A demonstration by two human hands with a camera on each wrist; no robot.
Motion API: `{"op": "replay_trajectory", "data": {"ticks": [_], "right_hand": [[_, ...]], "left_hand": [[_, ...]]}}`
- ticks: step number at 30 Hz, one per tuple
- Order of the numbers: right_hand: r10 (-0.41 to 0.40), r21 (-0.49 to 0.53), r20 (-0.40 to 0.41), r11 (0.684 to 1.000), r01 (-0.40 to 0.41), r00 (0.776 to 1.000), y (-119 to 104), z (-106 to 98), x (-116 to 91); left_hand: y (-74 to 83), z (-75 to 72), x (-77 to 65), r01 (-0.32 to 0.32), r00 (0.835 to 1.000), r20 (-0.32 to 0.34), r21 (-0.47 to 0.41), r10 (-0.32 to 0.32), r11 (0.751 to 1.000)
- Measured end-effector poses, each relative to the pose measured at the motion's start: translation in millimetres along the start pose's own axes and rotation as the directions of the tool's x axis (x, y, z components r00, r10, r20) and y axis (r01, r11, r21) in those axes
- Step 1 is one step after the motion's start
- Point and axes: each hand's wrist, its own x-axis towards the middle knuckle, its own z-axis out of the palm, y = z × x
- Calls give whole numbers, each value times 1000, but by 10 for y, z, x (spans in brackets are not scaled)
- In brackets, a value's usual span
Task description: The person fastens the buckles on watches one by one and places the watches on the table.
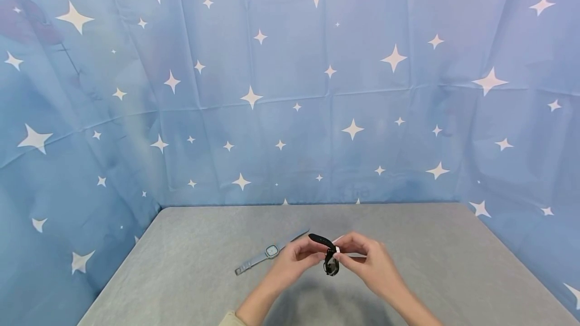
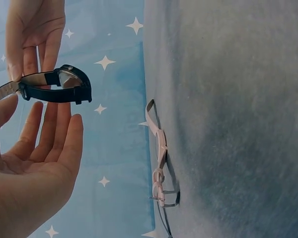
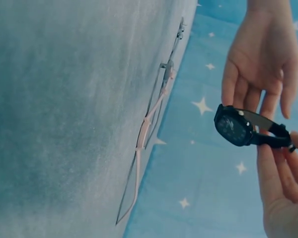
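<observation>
- Two hands: left hand [image 1: 291,261], right hand [image 1: 372,260]
- Three watches: black watch [image 3: 232,127] between them, grey-blue watch [image 1: 272,251] beside the left, pink watch [image 3: 143,133] beyond
- One table [image 1: 435,250] beneath

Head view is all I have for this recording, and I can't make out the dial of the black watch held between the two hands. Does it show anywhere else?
Observer: Yes, the right wrist view shows the black watch with a dark dial and pale markings.
Reviewer: And what colour is the inner side of its band?
Observer: Tan, on the stretch of strap that the left wrist view shows.
Reviewer: Is anything on the table besides the blue-grey watch?
Observer: Yes, both wrist views show a pink watch lying there.
</observation>
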Motion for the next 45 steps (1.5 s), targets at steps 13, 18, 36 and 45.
{"op": "replay_trajectory", "data": {"ticks": [13,18,36,45], "right_hand": [[30,7,24,1000,-30,999,50,30,15],[14,16,36,1000,-14,999,60,18,23],[22,28,100,999,-25,995,174,17,16],[46,59,56,997,-49,997,38,13,64]], "left_hand": [[-46,36,12,11,1000,22,-69,-9,998],[-30,63,17,56,998,-8,-72,-57,996],[-46,166,35,134,989,-48,-80,-138,988],[-81,223,34,106,991,-70,-73,-111,992]]}}
